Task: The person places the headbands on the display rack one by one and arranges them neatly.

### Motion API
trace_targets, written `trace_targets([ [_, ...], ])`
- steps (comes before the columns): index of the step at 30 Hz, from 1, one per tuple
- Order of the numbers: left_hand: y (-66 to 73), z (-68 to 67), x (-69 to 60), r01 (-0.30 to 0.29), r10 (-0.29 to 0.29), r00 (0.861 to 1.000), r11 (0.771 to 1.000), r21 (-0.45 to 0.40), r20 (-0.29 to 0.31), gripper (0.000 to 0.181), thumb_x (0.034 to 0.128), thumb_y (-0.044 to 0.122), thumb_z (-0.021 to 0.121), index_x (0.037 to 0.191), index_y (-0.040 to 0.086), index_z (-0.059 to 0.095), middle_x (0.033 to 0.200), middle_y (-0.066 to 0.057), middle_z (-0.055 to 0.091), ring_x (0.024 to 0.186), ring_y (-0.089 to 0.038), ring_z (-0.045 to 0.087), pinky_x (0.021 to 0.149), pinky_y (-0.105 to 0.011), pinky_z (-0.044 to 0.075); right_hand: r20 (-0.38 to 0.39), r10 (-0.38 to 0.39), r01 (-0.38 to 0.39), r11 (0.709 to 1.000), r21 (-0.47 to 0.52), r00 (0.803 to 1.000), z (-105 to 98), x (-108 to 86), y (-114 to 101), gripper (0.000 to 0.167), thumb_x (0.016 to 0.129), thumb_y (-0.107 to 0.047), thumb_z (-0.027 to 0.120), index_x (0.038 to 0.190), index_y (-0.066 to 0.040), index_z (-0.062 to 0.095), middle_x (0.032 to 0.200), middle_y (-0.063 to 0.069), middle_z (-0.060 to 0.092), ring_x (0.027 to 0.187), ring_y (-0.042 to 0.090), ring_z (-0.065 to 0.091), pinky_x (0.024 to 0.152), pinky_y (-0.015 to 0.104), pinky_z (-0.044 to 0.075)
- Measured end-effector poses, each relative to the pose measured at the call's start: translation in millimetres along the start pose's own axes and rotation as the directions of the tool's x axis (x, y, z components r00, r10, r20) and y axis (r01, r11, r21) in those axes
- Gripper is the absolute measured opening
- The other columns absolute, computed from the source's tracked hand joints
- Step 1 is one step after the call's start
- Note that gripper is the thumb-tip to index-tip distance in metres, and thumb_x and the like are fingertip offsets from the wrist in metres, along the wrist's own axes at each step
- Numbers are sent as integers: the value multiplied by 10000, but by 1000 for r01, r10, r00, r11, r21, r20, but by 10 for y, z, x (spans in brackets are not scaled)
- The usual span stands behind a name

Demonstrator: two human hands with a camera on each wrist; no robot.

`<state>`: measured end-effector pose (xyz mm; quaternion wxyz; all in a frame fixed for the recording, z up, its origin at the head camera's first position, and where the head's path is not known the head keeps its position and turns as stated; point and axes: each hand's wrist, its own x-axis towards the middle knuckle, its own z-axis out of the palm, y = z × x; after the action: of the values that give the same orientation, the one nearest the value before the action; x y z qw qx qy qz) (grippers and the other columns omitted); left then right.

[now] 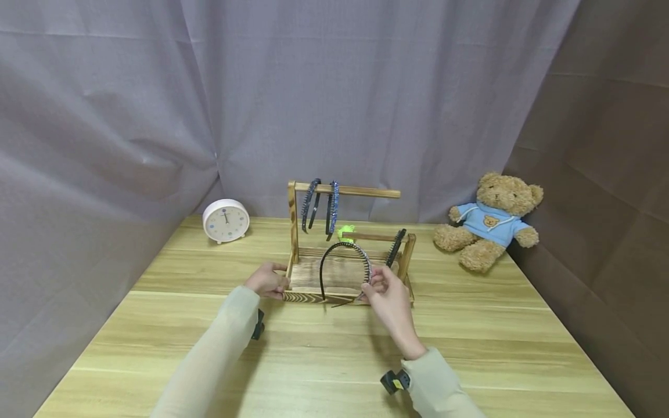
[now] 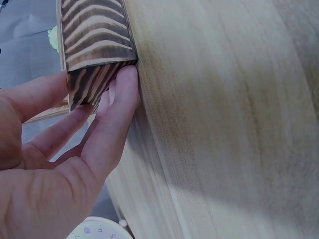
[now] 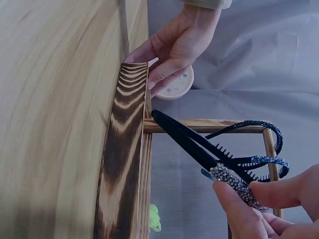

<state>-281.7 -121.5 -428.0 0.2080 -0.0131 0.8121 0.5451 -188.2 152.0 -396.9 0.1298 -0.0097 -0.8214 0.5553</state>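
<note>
My right hand (image 1: 389, 296) pinches a black toothed headband (image 1: 321, 273) by its crystal-covered side, between thumb and fingers. It is held upright just in front of a wooden display rack (image 1: 292, 226). At the rack's front left corner my left hand (image 1: 268, 280) grips the striped front board (image 2: 99, 35), thumb on one side and fingers on the other. Hanging from the upper bar are a dark glittery headband (image 1: 308, 206) and a blue glittery headband (image 1: 335, 206). A black headband (image 1: 395, 248) hangs at the right end of the lower bar.
A white round clock (image 1: 226, 221) stands at the back left of the wooden table (image 1: 324, 360). On the right sits a teddy bear (image 1: 488, 223) in a blue hoodie. Something bright green (image 1: 345, 232) lies behind the rack. Grey curtain (image 1: 334, 104) hangs behind the table.
</note>
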Motion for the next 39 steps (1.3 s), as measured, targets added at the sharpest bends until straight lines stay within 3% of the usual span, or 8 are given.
trace_targets([
  [7, -12, -1, 14, -1, 1, 1000, 1000, -8, -2, 548, 982, 23, 537, 1475, -69, 315, 752, -42, 523, 618, -98, 517, 737, -364, 632, -61, -88, 83, 993, -78, 994, 17, 20, -25, 281, 840, -5, 689, 1115, -15, 634, 926, 112, 666, 793, 218, 694, 627, 212, 605],
  [15, -35, 1, 44, 5, -5, 1000, 1000, -20, -5, 551, 971, 10, 547, 1470, -68, 326, 729, -34, 528, 609, -96, 515, 698, -332, 632, -106, -149, 132, 979, -157, 983, 41, 62, -18, 291, 832, -26, 696, 1119, -24, 650, 919, 81, 680, 821, 224, 684, 737, 340, 600],
  [25, -7, 0, 7, -14, 14, 1000, 1000, -2, 2, 538, 976, 13, 541, 1462, -81, 330, 681, -19, 518, 587, -86, 508, 730, -361, 635, -151, -187, 168, 977, -128, 971, 78, 136, -39, 274, 820, -11, 709, 1088, -43, 661, 908, 89, 679, 833, 235, 682, 812, 387, 587],
  [39, -4, 0, -3, -10, 10, 1000, 1000, -10, 0, 533, 975, 7, 543, 1461, -76, 340, 723, -33, 531, 605, -92, 515, 752, -371, 635, -153, -171, 156, 982, -107, 973, 125, 192, -73, 273, 825, -34, 701, 1092, -6, 652, 904, 91, 670, 823, 239, 669, 792, 374, 584],
])
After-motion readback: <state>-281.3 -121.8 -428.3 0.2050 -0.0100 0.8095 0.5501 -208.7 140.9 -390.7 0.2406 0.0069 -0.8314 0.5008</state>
